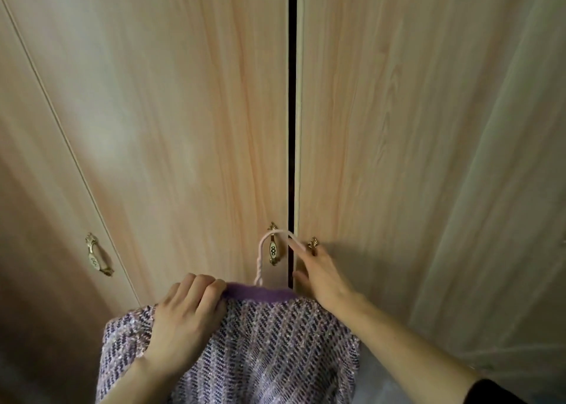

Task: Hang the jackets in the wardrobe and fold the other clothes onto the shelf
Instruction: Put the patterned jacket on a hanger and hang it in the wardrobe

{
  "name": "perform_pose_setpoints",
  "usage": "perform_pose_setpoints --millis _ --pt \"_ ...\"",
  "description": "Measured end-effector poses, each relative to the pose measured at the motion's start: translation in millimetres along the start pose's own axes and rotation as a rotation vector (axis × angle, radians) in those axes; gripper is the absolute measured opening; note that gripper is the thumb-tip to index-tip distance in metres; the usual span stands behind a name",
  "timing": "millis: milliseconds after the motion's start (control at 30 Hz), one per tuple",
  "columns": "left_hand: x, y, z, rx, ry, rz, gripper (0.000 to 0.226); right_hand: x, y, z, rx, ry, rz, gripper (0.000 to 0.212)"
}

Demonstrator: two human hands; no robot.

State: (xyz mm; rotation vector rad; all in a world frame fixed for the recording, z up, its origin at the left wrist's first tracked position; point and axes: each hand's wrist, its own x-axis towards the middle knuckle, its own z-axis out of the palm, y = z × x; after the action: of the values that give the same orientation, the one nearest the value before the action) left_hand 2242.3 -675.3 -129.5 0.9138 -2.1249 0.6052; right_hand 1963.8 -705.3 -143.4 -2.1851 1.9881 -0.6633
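A lilac tweed jacket (269,342) with a purple collar hangs on a pink hanger (260,265) in front of the wardrobe doors. My left hand (183,321) grips the jacket's left shoulder over the hanger. The hanger's hook loops in front of the left door handle (273,252). My right hand (318,273) is on the right door handle (313,244). Its fingers curl at the handle, and the index finger reaches across the dark gap (292,128) between the doors. Most of that handle is hidden under the hand.
Tall light-wood wardrobe doors (183,112) fill the view, the middle pair slightly apart. A further door on the left carries another brass handle (97,256). A pale sheer curtain (505,219) hangs at the right.
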Motion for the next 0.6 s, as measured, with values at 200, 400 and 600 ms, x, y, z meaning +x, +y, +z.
perform_pose_setpoints --millis 200,400,600 --pt "-13 4 6 -0.124 0.014 0.179 0.018 -87 -16 -5 -0.059 0.158 0.069 0.041" --pt "-13 39 21 -0.314 0.020 0.237 0.016 -179 -21 -42 -0.205 0.097 0.246 0.041" --pt "1 88 21 -0.488 0.044 0.284 0.023 -248 -8 -65 -0.340 0.226 0.353 0.030"
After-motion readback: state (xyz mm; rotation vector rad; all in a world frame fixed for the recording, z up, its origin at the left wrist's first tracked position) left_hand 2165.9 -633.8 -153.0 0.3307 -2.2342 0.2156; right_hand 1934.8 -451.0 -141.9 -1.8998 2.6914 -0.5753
